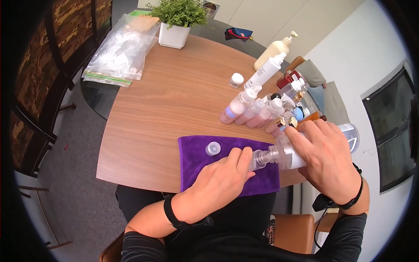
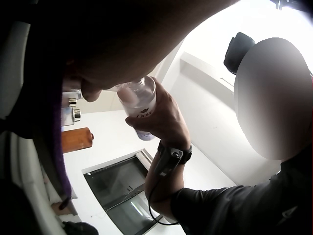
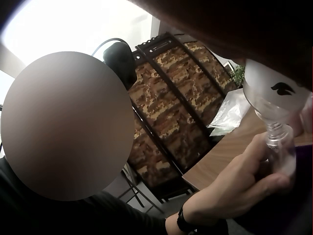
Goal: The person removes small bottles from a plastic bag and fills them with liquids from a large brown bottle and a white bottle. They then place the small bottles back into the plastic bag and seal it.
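The left hand (image 1: 224,174) grips a small clear bottle (image 1: 258,160) over a purple cloth (image 1: 192,153). The right hand (image 1: 325,159) holds a large clear bottle (image 1: 286,153) with a white label, tipped on its side, its neck at the small bottle's mouth. In the right wrist view the large bottle (image 3: 274,90) stands above the small bottle (image 3: 282,156), which the left hand (image 3: 234,188) pinches. In the left wrist view the right hand (image 2: 164,115) wraps around the large bottle (image 2: 142,105). A small clear cap (image 1: 213,149) lies on the cloth.
Beyond the cloth, pink bottles (image 1: 235,107) and other bottles crowd the table's (image 1: 144,131) right side, near a white-topped jar (image 1: 236,80) and a white pump bottle (image 1: 264,72). A potted plant (image 1: 173,35) and plastic bags (image 1: 120,52) are at the far left.
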The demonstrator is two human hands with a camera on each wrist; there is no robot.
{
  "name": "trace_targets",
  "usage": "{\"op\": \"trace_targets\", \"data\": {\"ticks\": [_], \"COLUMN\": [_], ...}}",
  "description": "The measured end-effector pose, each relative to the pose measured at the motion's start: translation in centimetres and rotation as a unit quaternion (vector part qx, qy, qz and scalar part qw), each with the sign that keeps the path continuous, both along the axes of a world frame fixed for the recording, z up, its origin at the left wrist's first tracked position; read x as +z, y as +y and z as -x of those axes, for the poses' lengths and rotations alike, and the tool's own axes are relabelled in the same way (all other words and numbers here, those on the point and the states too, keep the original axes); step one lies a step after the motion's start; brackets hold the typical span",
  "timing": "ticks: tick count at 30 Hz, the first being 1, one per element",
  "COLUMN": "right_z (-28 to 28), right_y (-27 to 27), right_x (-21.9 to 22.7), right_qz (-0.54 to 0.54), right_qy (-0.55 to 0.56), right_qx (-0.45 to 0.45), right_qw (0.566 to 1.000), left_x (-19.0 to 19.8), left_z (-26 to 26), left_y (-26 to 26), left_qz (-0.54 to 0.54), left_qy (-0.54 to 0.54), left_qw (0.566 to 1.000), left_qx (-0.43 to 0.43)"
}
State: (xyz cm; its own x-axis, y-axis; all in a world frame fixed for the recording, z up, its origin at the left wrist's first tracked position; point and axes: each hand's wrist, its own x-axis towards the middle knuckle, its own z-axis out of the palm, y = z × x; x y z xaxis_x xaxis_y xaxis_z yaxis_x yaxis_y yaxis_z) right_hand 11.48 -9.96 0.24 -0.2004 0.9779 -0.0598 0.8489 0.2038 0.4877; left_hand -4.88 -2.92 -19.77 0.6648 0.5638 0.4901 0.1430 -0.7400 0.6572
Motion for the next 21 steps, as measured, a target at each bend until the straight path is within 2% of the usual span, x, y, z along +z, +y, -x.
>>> {"op": "trace_targets", "data": {"ticks": [14, 16, 21], "right_z": [1.1, 1.1, 1.7], "right_y": [0.7, 0.9, 1.2], "right_x": [0.6, 0.5, 0.6], "right_qz": [0.020, -0.007, -0.007], "right_qy": [-0.023, -0.018, -0.041], "right_qx": [0.000, 0.034, 0.038], "right_qw": [1.000, 0.999, 0.998], "left_x": [0.1, 0.0, 0.0], "left_z": [0.1, 0.1, 0.1], "left_y": [0.0, 0.0, 0.0], "left_qz": [0.005, 0.003, 0.003], "left_qy": [0.012, 0.010, 0.013], "left_qw": [1.000, 1.000, 1.000], "left_qx": [0.000, -0.001, 0.001]}}
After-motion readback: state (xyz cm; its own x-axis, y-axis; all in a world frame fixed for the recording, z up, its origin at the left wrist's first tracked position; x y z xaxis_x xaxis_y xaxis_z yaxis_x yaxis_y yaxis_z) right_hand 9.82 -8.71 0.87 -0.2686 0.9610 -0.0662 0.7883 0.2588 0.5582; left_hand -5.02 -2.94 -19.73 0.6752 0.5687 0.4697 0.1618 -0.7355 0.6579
